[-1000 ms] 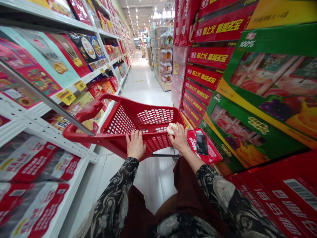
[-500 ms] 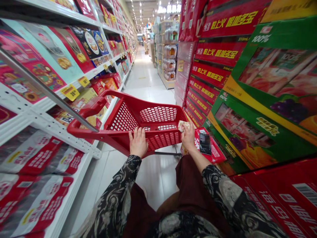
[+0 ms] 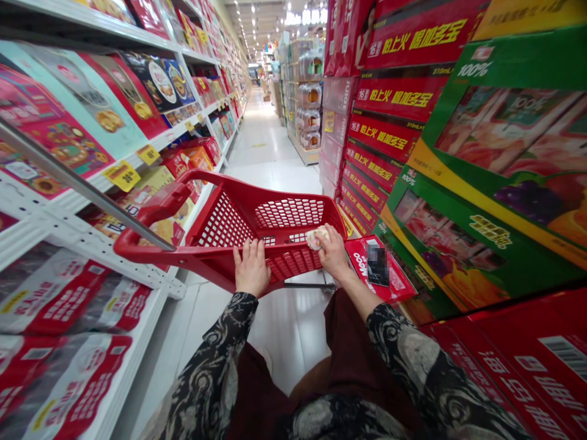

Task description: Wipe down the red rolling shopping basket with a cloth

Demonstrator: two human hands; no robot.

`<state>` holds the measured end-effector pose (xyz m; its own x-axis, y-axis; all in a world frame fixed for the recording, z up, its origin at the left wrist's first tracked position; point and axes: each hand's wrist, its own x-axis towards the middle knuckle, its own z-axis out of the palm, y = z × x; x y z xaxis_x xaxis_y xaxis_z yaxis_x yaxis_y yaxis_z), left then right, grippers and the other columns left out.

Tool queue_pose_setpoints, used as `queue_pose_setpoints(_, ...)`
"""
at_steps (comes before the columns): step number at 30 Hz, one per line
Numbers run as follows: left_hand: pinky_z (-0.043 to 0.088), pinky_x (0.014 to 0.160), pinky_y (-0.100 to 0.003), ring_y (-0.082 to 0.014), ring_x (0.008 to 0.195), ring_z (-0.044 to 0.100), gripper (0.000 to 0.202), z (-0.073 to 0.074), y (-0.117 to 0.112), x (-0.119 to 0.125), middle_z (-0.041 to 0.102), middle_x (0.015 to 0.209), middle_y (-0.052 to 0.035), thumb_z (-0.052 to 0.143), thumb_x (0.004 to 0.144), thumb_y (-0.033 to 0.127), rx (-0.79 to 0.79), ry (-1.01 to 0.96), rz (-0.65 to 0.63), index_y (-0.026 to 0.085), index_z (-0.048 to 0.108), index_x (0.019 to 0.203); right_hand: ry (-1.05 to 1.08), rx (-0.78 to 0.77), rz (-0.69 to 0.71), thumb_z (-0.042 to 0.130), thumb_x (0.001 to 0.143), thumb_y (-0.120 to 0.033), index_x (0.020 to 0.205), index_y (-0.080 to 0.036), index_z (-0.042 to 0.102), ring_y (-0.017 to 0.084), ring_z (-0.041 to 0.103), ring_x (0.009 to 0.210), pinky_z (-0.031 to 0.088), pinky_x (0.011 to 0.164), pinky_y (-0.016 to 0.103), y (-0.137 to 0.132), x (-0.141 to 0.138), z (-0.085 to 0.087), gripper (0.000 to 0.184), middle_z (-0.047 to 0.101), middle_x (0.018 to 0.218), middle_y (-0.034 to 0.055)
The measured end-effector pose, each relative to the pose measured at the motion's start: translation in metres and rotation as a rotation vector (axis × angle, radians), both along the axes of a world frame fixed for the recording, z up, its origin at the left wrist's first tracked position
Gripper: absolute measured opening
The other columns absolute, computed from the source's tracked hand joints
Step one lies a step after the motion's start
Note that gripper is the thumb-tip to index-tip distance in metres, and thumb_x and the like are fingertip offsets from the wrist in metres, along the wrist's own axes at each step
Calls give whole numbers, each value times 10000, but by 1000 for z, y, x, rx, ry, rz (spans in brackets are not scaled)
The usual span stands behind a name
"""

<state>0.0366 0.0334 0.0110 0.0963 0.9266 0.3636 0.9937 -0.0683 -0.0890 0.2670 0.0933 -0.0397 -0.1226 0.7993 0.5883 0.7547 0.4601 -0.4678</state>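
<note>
The left hand (image 3: 251, 269) is gripping the near rim of the red shopping cart (image 3: 220, 223), with its fingers curled over the edge. The right hand (image 3: 332, 253) is resting on the same rim, closed around a pale crumpled wad (image 3: 316, 237) whose identity is unclear. The cart is sitting in the aisle between the left shelving (image 3: 68, 238) and the stacked drink cartons (image 3: 389, 134) on the right. Judged step: pushing the cart. Further travel is calling for clearance on both sides.
</note>
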Motion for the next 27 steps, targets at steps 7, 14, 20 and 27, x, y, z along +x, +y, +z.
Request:
queue_pose_setpoints(7, 114, 1109, -564, -323, 1323, 296, 633, 1, 0, 4, 436, 1384, -172, 473, 745, 240, -1, 0, 14, 47, 382, 1341, 110, 5, -108, 458, 690, -5, 1105, -139, 620, 264, 342, 1302, 316, 1085, 459, 8, 18, -5, 465, 352, 1427, 117)
queue_pose_setpoints(14, 116, 1117, -544, -317, 1340, 277, 646, 2, 0, 2, 414, 1409, -164, 474, 744, 247, -14, 7, 21, 52, 377, 1352, 33, 16, 50, 479, 682, -18, 1122, -173, 615, 260, 316, 1323, 306, 1083, 468, -1, -12, 4, 486, 356, 1434, 97)
queue_pose_setpoints(20, 125, 1119, -537, -313, 1367, 234, 654, 3, -2, 6, 349, 1452, -169, 471, 759, 258, -33, 1, 43, 43, 357, 1367, 101, 3, -148, 468, 686, -22, 1129, -141, 612, 289, 338, 1302, 315, 1067, 501, 5, 26, -7, 481, 347, 1430, 124)
queue_pose_setpoints(27, 143, 1104, -553, -336, 1381, 207, 646, 3, -4, 10, 305, 1475, -166, 524, 744, 243, -19, 2, 48, 174, 391, 1372, 79, 37, 127, 462, 674, 15, 1127, -181, 606, 225, 281, 1342, 287, 1112, 443, -6, -25, 4, 514, 386, 1404, 81)
